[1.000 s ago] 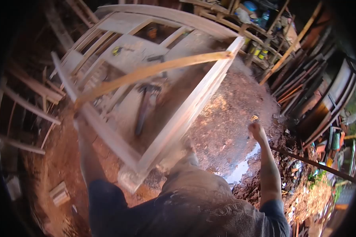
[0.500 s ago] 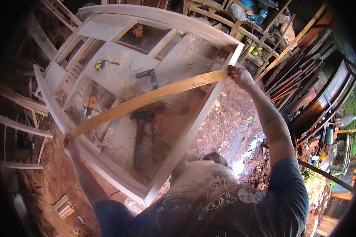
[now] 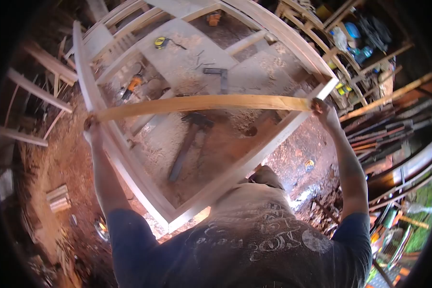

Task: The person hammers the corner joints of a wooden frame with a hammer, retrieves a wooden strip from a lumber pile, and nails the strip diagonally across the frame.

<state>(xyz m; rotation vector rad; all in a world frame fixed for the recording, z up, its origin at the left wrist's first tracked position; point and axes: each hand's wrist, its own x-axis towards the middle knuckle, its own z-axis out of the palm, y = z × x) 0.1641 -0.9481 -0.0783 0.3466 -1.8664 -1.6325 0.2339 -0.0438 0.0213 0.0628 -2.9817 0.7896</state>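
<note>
A long wooden strip (image 3: 211, 102) spans one corner of a large wooden frame (image 3: 144, 192). My left hand (image 3: 92, 129) is closed round its left end, beside the frame's left rail. At the other end, my right hand (image 3: 324, 110) grips the strip by the right rail. Below the strip, a hammer (image 3: 185, 149) lies on the dusty board inside the frame. Beyond it are a metal square (image 3: 218, 74), a yellow tape measure (image 3: 161, 42) and an orange-handled tool (image 3: 133, 85).
Timber lengths (image 3: 389, 125) are piled to the right. A wooden rack (image 3: 343, 72) holding bottles and bags stands at the upper right. Curved wooden pieces (image 3: 38, 91) stick out at the left. Small wood blocks (image 3: 57, 198) lie on the earthen floor.
The strip has swung from a slant to nearly level across the frame, still held at both ends. The whole view has turned, and the frame's corner sits differently in it.
</note>
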